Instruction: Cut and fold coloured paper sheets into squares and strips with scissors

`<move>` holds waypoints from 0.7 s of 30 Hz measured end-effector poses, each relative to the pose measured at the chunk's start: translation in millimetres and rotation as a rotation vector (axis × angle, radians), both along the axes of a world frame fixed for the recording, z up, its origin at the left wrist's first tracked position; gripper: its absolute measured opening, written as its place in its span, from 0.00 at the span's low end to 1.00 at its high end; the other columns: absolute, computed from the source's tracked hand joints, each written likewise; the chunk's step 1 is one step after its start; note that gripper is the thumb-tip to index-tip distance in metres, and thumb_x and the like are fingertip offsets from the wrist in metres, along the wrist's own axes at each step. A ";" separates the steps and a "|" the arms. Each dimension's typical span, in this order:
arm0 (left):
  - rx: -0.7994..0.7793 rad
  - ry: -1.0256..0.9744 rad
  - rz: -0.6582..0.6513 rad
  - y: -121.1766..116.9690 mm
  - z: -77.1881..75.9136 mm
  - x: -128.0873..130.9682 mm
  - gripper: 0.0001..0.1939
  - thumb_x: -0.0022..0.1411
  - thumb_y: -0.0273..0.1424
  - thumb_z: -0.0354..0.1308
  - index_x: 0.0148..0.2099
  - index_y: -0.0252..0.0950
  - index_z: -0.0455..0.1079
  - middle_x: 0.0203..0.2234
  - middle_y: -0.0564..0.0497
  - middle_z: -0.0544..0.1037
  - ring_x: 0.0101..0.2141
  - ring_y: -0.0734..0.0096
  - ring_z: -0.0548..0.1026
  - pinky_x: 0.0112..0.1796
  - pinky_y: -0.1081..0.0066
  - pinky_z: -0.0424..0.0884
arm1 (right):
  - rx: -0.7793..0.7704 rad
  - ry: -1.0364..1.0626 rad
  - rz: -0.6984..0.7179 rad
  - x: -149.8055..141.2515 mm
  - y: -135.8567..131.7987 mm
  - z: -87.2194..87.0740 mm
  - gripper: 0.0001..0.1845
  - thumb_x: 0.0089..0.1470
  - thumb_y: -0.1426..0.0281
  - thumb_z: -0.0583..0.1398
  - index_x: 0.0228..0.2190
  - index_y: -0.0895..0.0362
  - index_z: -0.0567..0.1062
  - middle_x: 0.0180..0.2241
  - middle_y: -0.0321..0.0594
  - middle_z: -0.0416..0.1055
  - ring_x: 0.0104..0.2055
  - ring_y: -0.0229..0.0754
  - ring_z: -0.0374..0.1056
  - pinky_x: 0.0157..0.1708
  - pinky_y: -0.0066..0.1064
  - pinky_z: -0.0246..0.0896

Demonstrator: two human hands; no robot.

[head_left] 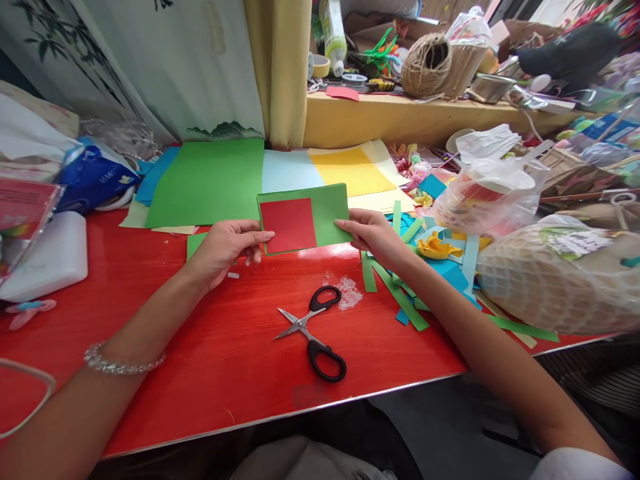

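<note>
Green card (pixel 330 208), head view: held over the red worktop (pixel 225 360). Left hand (pixel 227 247) grip pinches its left edge, thumb overlapping the red square (pixel 289 225); right hand (pixel 373 230) grip pinches its right edge. Risk: red square, if unglued, could slide should the thumb ease; open scissors (pixel 300 325) nearby could nick fingers if brushed.

I can make out a green paper rectangle (pixel 331 215), held up over the red counter (pixel 220 373), its right end tilted slightly higher. A smaller, flat red paper piece (pixel 289 225) covers much of its left part.
</note>
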State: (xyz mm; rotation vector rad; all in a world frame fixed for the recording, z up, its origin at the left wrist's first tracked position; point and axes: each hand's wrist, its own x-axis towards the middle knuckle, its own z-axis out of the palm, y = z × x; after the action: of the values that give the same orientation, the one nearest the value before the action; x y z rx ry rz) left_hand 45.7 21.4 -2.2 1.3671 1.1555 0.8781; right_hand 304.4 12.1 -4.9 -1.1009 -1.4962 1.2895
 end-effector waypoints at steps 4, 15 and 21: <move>-0.021 0.003 0.033 -2.4 3.2 2.4 0.10 0.48 0.35 0.65 0.25 0.35 0.70 0.15 0.55 0.70 0.15 0.79 0.67 0.15 0.78 0.59 | -0.003 0.005 -0.014 1.3 1.2 -1.3 0.08 0.50 0.64 0.61 0.27 0.55 0.69 0.19 0.29 0.47 0.18 0.30 0.37 0.16 0.28 0.32; 0.099 -0.074 0.082 -2.6 -0.8 7.2 0.08 0.50 0.32 0.64 0.30 0.33 0.70 0.14 0.55 0.71 0.15 0.76 0.68 0.17 0.77 0.63 | 0.055 0.004 -0.087 0.6 4.5 -5.7 0.10 0.49 0.63 0.62 0.30 0.57 0.73 0.18 0.28 0.54 0.16 0.27 0.41 0.15 0.27 0.33; 0.168 0.126 0.016 0.6 -12.2 4.8 0.12 0.51 0.38 0.61 0.30 0.35 0.66 0.18 0.54 0.73 0.20 0.73 0.71 0.22 0.74 0.66 | 0.117 -0.189 -0.040 6.9 12.1 -19.6 0.10 0.51 0.62 0.59 0.29 0.57 0.74 0.15 0.30 0.62 0.16 0.31 0.56 0.15 0.25 0.48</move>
State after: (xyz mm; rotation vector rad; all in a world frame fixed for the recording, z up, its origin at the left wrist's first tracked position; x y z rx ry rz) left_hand 50.6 22.1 -14.5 1.5706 1.2112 0.9274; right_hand 311.3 24.2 -24.6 -1.1962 -1.6580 1.0806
